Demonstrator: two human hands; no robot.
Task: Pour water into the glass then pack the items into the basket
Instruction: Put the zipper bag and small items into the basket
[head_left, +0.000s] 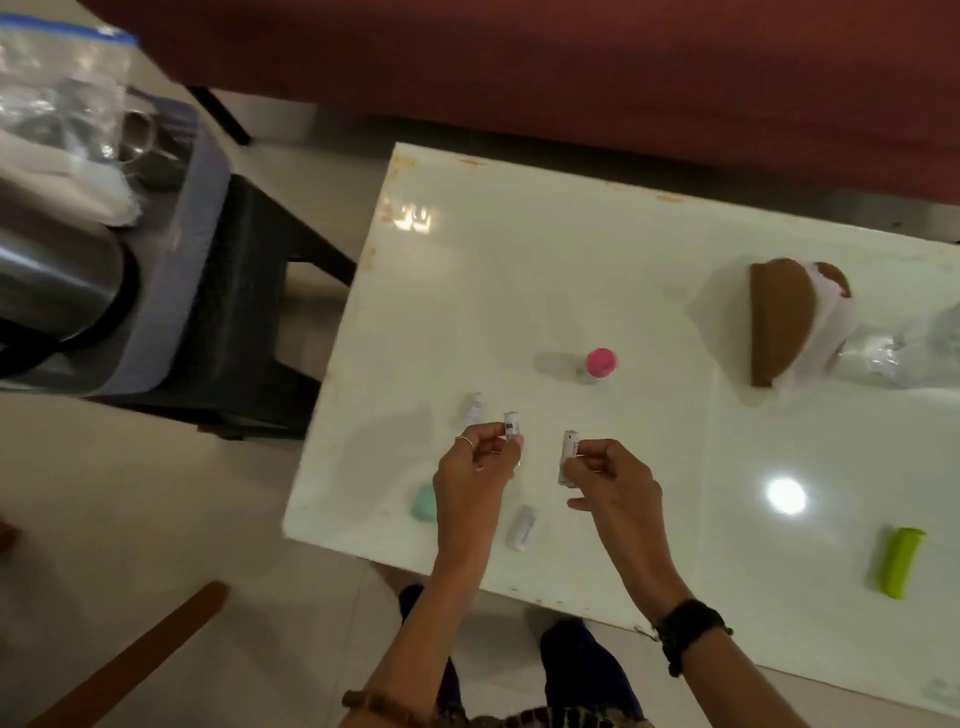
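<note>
Small white tubes are lifted just above the tabletop (519, 270), one (511, 425) pinched in the left hand (475, 467) and one (569, 457) in the right hand (613, 478), probably to gather them for packing, though no basket is clearly visible.

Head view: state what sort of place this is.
Probably a home living room: a low white table on pale floor tiles, a maroon sofa behind it, and a steel kettle on a dark stool.
</note>
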